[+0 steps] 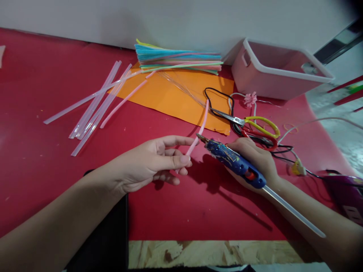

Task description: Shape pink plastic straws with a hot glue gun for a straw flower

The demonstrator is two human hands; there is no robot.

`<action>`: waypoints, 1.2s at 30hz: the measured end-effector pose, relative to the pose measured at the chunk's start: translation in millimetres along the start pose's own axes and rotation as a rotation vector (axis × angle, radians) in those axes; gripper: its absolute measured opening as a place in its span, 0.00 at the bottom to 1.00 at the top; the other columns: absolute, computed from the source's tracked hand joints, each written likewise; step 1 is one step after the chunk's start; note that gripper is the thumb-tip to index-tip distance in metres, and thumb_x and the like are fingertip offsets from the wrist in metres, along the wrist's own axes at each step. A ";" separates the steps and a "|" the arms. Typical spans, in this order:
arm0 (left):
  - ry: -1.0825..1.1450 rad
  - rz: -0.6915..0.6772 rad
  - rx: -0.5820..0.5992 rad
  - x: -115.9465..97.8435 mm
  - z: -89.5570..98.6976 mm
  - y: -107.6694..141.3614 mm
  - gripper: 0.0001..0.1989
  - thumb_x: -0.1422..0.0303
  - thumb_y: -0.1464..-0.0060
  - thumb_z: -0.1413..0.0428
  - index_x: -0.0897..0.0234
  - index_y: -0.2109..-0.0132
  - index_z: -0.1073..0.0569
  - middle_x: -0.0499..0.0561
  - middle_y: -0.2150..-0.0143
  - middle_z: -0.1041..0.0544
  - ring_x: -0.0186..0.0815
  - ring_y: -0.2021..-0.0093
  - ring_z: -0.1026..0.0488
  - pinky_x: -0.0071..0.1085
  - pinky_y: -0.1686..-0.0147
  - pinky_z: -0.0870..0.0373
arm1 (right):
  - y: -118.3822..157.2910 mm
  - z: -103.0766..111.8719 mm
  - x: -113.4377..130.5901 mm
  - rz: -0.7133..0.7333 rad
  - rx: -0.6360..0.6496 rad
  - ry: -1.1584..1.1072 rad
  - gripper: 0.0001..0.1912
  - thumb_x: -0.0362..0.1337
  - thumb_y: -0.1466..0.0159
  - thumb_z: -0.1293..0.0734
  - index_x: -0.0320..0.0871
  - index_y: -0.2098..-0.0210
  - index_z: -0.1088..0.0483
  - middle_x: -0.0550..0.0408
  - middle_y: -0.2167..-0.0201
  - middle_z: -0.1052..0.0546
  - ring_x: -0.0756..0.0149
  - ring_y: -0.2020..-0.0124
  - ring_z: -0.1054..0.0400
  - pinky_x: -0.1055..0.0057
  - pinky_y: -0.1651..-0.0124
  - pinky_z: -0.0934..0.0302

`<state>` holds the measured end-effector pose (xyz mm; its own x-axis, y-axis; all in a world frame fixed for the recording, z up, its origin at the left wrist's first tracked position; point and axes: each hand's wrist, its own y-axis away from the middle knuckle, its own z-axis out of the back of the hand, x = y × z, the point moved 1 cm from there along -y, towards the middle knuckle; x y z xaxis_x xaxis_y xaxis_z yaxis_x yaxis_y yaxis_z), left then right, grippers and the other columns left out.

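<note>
The left hand (159, 160) pinches a pink pipe cleaner (203, 120) between thumb and fingers, its free end rising beyond the fingertips. The right hand's fingers wrap a blue glue gun (236, 161), its nozzle at the pipe cleaner, just beside the left index fingertip.

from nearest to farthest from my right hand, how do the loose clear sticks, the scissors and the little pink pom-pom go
From your right hand, in the head view:
1. Scissors: just beyond the hand, handles toward the right.
2. Pink pom-pom: behind the scissors, in front of the pink bin.
3. Loose clear sticks: over on the left side.
</note>
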<state>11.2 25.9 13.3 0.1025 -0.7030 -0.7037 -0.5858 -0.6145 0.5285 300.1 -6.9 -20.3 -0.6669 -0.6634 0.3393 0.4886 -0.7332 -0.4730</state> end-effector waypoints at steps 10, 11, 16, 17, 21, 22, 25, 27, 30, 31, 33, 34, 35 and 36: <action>-0.008 -0.010 0.028 -0.1 -0.7 -0.3 0.16 0.77 0.46 0.32 0.61 0.50 0.21 0.46 0.71 0.23 0.30 0.72 0.25 0.24 0.75 0.23 | 2.3 -1.6 0.5 -0.108 -0.072 0.082 0.13 0.34 0.38 0.28 0.47 0.53 0.28 0.50 0.64 0.20 0.57 0.65 0.25 0.62 0.62 0.32; -0.019 -0.028 0.027 -0.2 -1.6 0.0 0.15 0.76 0.46 0.32 0.61 0.51 0.21 0.45 0.71 0.23 0.30 0.72 0.25 0.24 0.74 0.24 | 3.0 -1.8 0.3 -0.137 -0.102 0.110 0.14 0.34 0.38 0.28 0.47 0.53 0.28 0.51 0.64 0.20 0.57 0.65 0.25 0.63 0.62 0.32; -0.306 -0.372 -0.250 -1.3 -6.4 2.2 0.09 0.69 0.44 0.32 0.62 0.58 0.23 0.46 0.69 0.23 0.31 0.71 0.25 0.25 0.71 0.27 | 2.6 0.4 2.7 -0.180 -0.152 0.215 0.13 0.34 0.38 0.28 0.49 0.54 0.30 0.54 0.67 0.22 0.59 0.67 0.26 0.66 0.64 0.33; -0.397 -0.466 -0.338 -1.2 -7.0 3.5 0.09 0.67 0.44 0.32 0.62 0.58 0.23 0.47 0.67 0.22 0.32 0.68 0.24 0.26 0.68 0.27 | 1.6 1.3 4.0 -0.171 -0.150 0.223 0.12 0.33 0.38 0.29 0.49 0.55 0.30 0.55 0.68 0.22 0.59 0.67 0.27 0.66 0.65 0.34; -0.619 -0.742 -0.576 1.0 -7.0 11.2 0.10 0.64 0.42 0.33 0.56 0.55 0.23 0.48 0.60 0.20 0.38 0.58 0.23 0.29 0.57 0.27 | -3.4 4.8 9.5 -0.104 -0.155 0.187 0.08 0.31 0.35 0.32 0.49 0.58 0.30 0.56 0.71 0.26 0.62 0.71 0.30 0.66 0.67 0.37; -0.647 -0.773 -0.602 1.4 -6.5 13.0 0.11 0.63 0.41 0.33 0.55 0.54 0.24 0.48 0.59 0.20 0.38 0.57 0.23 0.30 0.56 0.28 | -4.2 5.3 10.6 -0.079 -0.153 0.158 0.07 0.30 0.35 0.33 0.49 0.59 0.31 0.56 0.71 0.26 0.62 0.71 0.31 0.65 0.66 0.38; -0.788 -0.800 -0.632 0.8 -5.2 16.5 0.10 0.61 0.38 0.36 0.53 0.54 0.28 0.46 0.57 0.20 0.37 0.56 0.23 0.30 0.52 0.28 | -4.8 5.5 12.2 -0.006 -0.136 0.052 0.07 0.30 0.34 0.33 0.48 0.58 0.31 0.55 0.71 0.25 0.62 0.71 0.31 0.62 0.64 0.38; -0.898 -0.789 -0.643 -0.5 -4.7 17.7 0.08 0.61 0.35 0.38 0.53 0.55 0.30 0.47 0.56 0.21 0.36 0.54 0.23 0.29 0.51 0.28 | -4.0 5.0 12.0 0.025 -0.131 0.009 0.08 0.30 0.35 0.32 0.47 0.57 0.31 0.54 0.71 0.26 0.61 0.71 0.31 0.61 0.63 0.38; -0.939 -0.768 -0.618 -1.6 -3.8 19.5 0.05 0.60 0.33 0.41 0.53 0.56 0.29 0.50 0.56 0.21 0.39 0.51 0.23 0.30 0.53 0.27 | -3.1 4.3 10.8 0.022 -0.140 -0.011 0.09 0.30 0.35 0.32 0.48 0.56 0.30 0.55 0.72 0.26 0.61 0.72 0.31 0.60 0.64 0.39; -0.923 -0.766 -0.603 -1.4 -3.5 20.3 0.05 0.60 0.33 0.41 0.53 0.57 0.28 0.51 0.56 0.22 0.41 0.50 0.24 0.31 0.54 0.27 | -3.2 4.2 10.4 0.016 -0.144 -0.017 0.09 0.30 0.35 0.32 0.48 0.56 0.30 0.55 0.72 0.26 0.61 0.72 0.31 0.60 0.64 0.39; -0.889 -0.773 -0.584 -0.5 -2.9 22.3 0.05 0.59 0.34 0.41 0.53 0.58 0.26 0.53 0.57 0.22 0.44 0.48 0.25 0.32 0.54 0.28 | -4.0 4.3 10.2 0.022 -0.150 -0.031 0.09 0.30 0.35 0.32 0.49 0.57 0.30 0.56 0.72 0.26 0.61 0.73 0.31 0.59 0.65 0.40; -0.882 -0.783 -0.586 0.1 -2.9 23.3 0.05 0.60 0.34 0.41 0.52 0.58 0.26 0.53 0.58 0.22 0.44 0.48 0.25 0.33 0.54 0.28 | -4.5 4.5 10.4 0.036 -0.148 -0.039 0.09 0.30 0.35 0.32 0.49 0.57 0.30 0.56 0.72 0.26 0.61 0.73 0.31 0.59 0.65 0.40; -0.884 -0.794 -0.591 0.6 -3.3 24.0 0.04 0.61 0.34 0.41 0.53 0.59 0.26 0.53 0.59 0.22 0.45 0.49 0.25 0.34 0.53 0.29 | -5.1 4.6 10.8 0.054 -0.142 -0.046 0.08 0.30 0.34 0.32 0.48 0.57 0.30 0.56 0.72 0.26 0.62 0.73 0.31 0.59 0.64 0.40; -0.895 -0.801 -0.597 1.2 -4.1 24.3 0.04 0.62 0.34 0.41 0.53 0.59 0.26 0.52 0.59 0.21 0.44 0.50 0.24 0.34 0.52 0.29 | -5.6 4.6 11.2 0.069 -0.135 -0.051 0.07 0.29 0.33 0.33 0.47 0.57 0.30 0.56 0.72 0.26 0.62 0.72 0.31 0.59 0.64 0.40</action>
<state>0.4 8.6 27.2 -0.4424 0.2552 -0.8597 -0.1503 -0.9662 -0.2095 292.4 -10.9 -10.1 -0.6034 -0.7206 0.3415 0.4496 -0.6612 -0.6006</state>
